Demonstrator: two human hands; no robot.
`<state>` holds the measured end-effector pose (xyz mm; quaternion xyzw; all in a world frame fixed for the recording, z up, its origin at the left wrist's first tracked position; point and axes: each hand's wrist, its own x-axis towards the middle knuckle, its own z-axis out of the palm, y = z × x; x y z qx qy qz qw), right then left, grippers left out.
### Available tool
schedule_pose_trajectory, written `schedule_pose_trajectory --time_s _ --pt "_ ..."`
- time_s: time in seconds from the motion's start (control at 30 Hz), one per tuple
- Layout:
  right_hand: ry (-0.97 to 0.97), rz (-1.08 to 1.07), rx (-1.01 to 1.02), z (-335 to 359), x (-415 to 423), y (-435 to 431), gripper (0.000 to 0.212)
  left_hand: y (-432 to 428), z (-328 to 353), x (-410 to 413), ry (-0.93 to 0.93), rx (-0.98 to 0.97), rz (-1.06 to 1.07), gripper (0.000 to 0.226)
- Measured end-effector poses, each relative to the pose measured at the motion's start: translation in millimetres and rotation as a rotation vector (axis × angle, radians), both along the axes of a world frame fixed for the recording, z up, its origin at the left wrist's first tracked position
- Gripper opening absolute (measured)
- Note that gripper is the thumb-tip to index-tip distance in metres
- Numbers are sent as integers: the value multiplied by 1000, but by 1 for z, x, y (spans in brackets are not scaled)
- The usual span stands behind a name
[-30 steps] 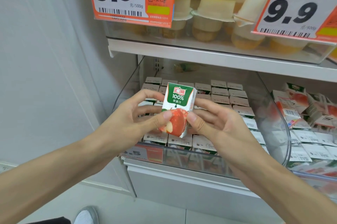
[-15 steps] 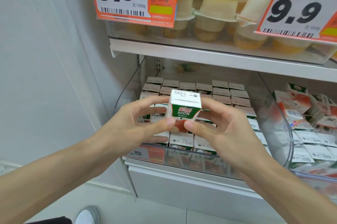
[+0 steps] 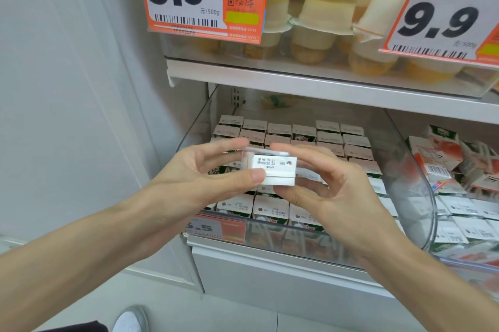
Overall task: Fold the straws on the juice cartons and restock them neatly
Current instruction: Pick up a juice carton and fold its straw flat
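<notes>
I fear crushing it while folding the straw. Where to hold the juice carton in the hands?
Pinch the juice carton at its two ends, from left and right, thumbs on the near face, as the left hand and right hand do. Its white top faces you, so the far-edge straw stays free.

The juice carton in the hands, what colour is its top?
White with small black print on the juice carton, seen in the head view.

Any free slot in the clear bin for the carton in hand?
Only visible bare floor: a strip behind the back row, beside a yellowish item. Front row packed tight; pile to the right jumbled. Bin middle hidden behind left hand, right hand and held carton.
</notes>
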<state>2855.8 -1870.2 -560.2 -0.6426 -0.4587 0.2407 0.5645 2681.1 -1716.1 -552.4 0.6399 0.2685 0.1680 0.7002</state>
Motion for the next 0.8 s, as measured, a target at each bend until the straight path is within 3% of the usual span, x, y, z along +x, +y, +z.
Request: schedule_pose_trajectory --time_s 0.2,0.33,0.43,0.67,0.8 --pt "263 7 -190 2 0 5 56 -4 5 1 12 66 1 86" --pt "324 19 -177 7 -1 6 29 -6 6 1 -10 86 -39 81" --pt "349 16 -155 5 1 4 22 -6 6 2 -27 91 -61 81" --pt "451 -2 -123 5 2 0 33 -5 3 4 13 82 -59 89" --pt "455 -15 -110 4 4 0 42 -2 1 5 0 -51 -92 81"
